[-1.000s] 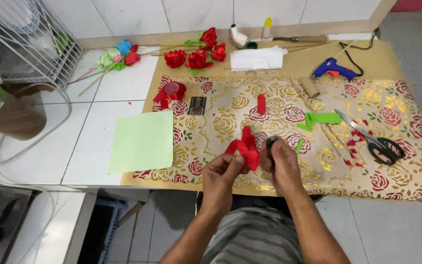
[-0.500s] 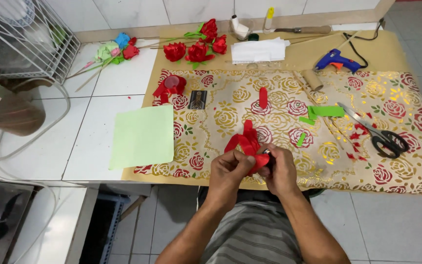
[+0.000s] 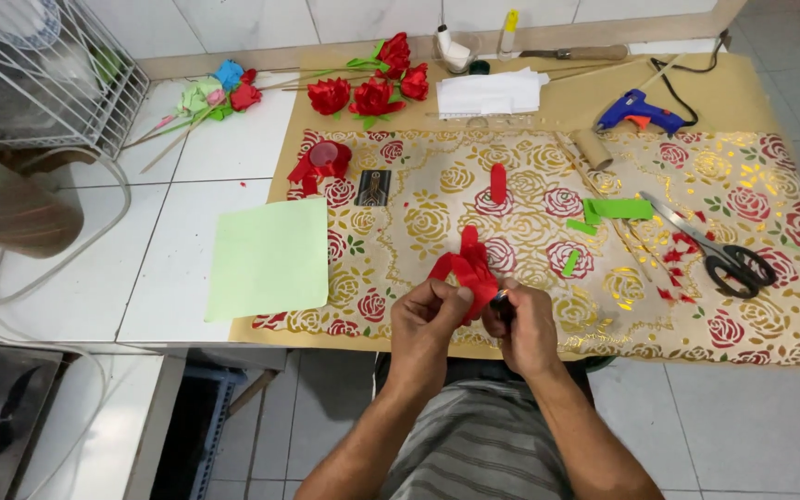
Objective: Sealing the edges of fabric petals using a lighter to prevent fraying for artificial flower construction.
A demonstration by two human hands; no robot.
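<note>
1. Nearest, I see my two forearms rising from a striped shirt point(image 3: 474, 444) at the table's near edge.
2. My left hand point(image 3: 426, 319) is closed, its fingertips pinching the red ribbon point(image 3: 463, 271) from the left side.
3. My right hand point(image 3: 528, 326) is curled shut around a small dark item point(image 3: 502, 301) that touches the ribbon's right side; I cannot tell what it is.
4. The ribbon is folded into a loose bunch, held just above the near edge of the rose-patterned cloth point(image 3: 789, 315).
5. Left of the hands, a pale green sheet point(image 3: 270, 259) lies flat, partly over the cloth's edge and partly on the white tiles.
6. Right of the hands, green scraps point(image 3: 615, 209) lie on the cloth, and black-handled scissors point(image 3: 719, 255) lie further right among small red clippings.
7. Farther in, a short red strip point(image 3: 498, 183) lies in the middle, with a small dark card point(image 3: 373, 187) and a red ribbon spool point(image 3: 324, 157) to its left.
8. A cardboard tube point(image 3: 593, 148) and a blue glue gun point(image 3: 639, 111) lie on the far right.
9. Farthest, finished red roses point(image 3: 368, 91) lie beside white folded paper point(image 3: 491, 93).
10. On the far left, more flowers point(image 3: 219, 93) lie beside a wire rack point(image 3: 67, 83).
</note>
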